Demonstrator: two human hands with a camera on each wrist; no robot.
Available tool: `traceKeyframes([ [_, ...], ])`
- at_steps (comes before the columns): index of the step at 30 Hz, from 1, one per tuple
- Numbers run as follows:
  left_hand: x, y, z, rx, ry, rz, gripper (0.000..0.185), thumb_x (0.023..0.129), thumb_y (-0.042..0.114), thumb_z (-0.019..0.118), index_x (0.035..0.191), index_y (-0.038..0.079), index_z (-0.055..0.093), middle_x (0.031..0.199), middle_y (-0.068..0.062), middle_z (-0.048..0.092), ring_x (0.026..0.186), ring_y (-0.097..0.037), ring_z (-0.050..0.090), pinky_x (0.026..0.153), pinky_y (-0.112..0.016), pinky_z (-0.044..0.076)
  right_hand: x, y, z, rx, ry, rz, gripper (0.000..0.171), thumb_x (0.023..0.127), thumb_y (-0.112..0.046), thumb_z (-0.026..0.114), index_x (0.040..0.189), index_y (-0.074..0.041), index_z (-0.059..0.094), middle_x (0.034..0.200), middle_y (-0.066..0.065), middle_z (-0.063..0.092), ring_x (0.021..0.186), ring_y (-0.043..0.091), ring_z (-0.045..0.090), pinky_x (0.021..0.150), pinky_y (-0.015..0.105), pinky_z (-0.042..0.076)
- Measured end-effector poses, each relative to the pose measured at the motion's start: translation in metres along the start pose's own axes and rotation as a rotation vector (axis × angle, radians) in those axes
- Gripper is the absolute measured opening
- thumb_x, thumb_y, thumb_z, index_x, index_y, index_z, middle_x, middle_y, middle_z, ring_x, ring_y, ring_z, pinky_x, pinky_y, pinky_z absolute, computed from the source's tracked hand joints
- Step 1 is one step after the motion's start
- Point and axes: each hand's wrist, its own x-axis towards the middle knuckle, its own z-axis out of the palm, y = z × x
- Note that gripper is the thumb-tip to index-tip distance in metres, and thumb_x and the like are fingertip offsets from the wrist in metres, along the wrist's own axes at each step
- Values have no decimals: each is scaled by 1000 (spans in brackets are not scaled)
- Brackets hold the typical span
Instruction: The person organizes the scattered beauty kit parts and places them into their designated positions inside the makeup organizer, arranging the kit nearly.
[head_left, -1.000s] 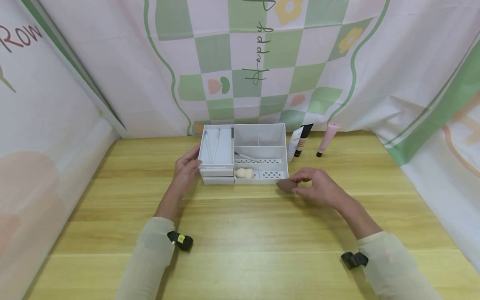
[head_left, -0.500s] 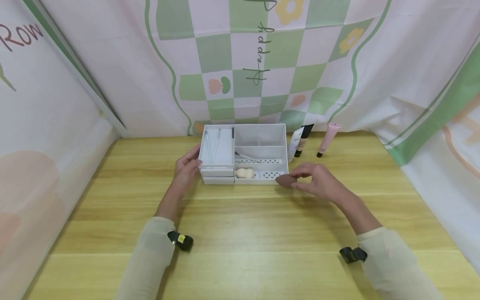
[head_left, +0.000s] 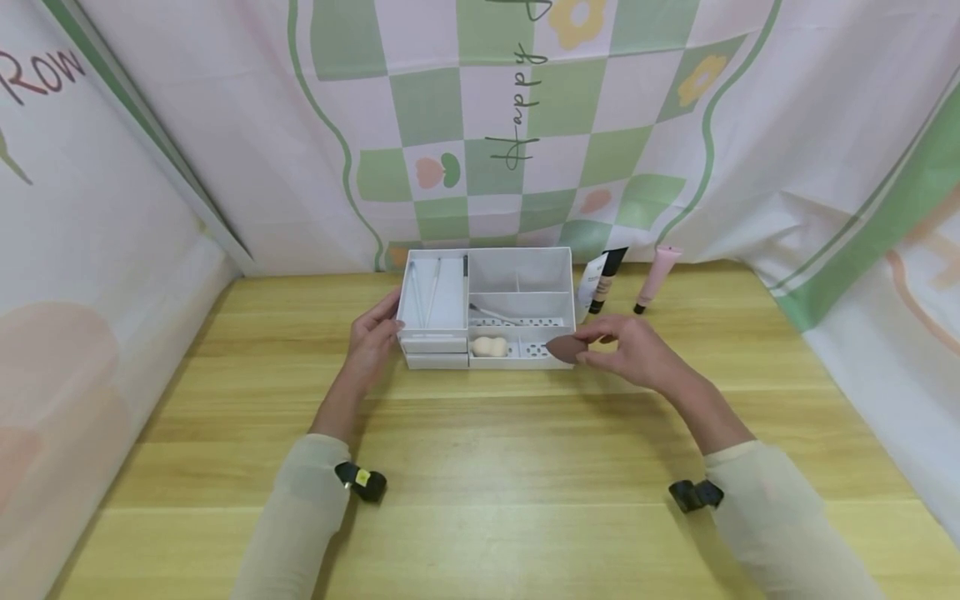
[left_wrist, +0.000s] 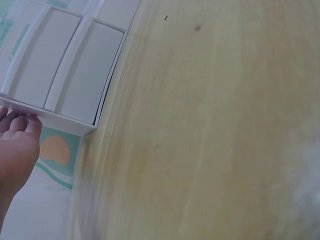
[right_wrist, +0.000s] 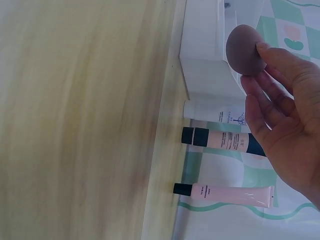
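Hands of a person in pale sleeves are working at a white organizer (head_left: 558,271) that is sitting on a wooden worktop (head_left: 480,467), in front of a green and pink checked backdrop (head_left: 525,125). The right hand (head_left: 630,354) is pinching a brown teardrop makeup sponge (head_left: 561,348) between thumb and fingertips (right_wrist: 262,50), its grip closing on the sponge's wider end, and is holding it just above the organizer's front right compartment, over the perforated tray there. The left hand (head_left: 369,342) is resting against the organizer's left side wall, its fingers (left_wrist: 22,122) lying fairly straight against the white plastic and steadying it rather than curling round anything. A beige peanut-shaped sponge (head_left: 487,346) is lying in the compartment just left of the brown one. Two thin white sticks (head_left: 423,287) are lying in the organizer's left section. Behind the right hand, three cosmetic tubes are leaning against the backdrop beside the organizer: a white tube (right_wrist: 215,111), a black-capped beige tube (right_wrist: 222,140) and a pink tube (right_wrist: 227,192).
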Motion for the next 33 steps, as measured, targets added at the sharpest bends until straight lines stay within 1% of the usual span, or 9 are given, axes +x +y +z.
traceKeyframes([
  [5,-1,1,0,8,1,-8,63,94,-8,42,156,-4,30,169,-14,27,158,-26,25,128,-37,30,7,0,1,-15,6,-25,26,87,-11,78,111,-2,75,108,16,77,96,30,72,82,49,61],
  [11,-1,1,2,-3,15,-7,63,93,-8,43,155,-5,31,168,-15,28,158,-27,26,128,-38,30,14,2,2,-19,1,-24,25,88,-9,76,113,-3,75,110,15,77,98,29,72,79,42,60],
  [14,-1,1,2,6,13,-11,63,94,-8,42,155,-4,31,168,-14,28,158,-26,26,128,-38,30,17,2,3,-13,-6,-13,25,88,-8,76,113,-3,75,110,16,77,99,30,72,80,43,61],
  [17,-1,1,1,9,10,-10,63,94,-7,42,156,-3,31,168,-14,28,158,-26,26,129,-38,30,19,2,5,-3,-8,-9,25,88,-7,76,113,-2,75,111,17,77,100,32,71,81,46,61],
  [20,-1,1,1,12,2,-7,63,94,-7,42,156,-4,31,169,-14,27,158,-26,25,129,-39,29,21,2,7,-14,-8,-19,25,88,-6,76,112,-2,75,110,17,77,99,31,72,81,49,62],
  [22,0,0,1,10,1,-4,63,94,-7,42,156,-4,31,169,-15,27,158,-26,25,129,-40,29,24,2,8,-35,-12,-32,25,87,-6,76,112,-2,75,110,16,77,98,30,72,80,48,62],
  [25,0,1,0,10,1,-3,63,94,-7,41,156,-4,30,169,-15,27,158,-26,25,129,-39,29,27,0,10,-74,-29,-44,25,88,-6,76,112,-2,75,108,15,77,95,27,71,78,45,61],
  [30,-1,1,1,5,1,2,63,94,-7,42,155,-5,30,168,-16,27,158,-27,26,128,-39,30,33,-4,13,-94,-73,-36,26,87,-6,76,112,0,75,105,15,76,92,25,68,80,46,61],
  [33,-1,2,1,2,-1,4,63,94,-7,42,155,-5,30,168,-16,27,158,-28,26,128,-40,30,35,-6,15,-98,-97,-29,27,87,-6,76,113,1,75,108,16,76,95,27,70,84,48,62],
])
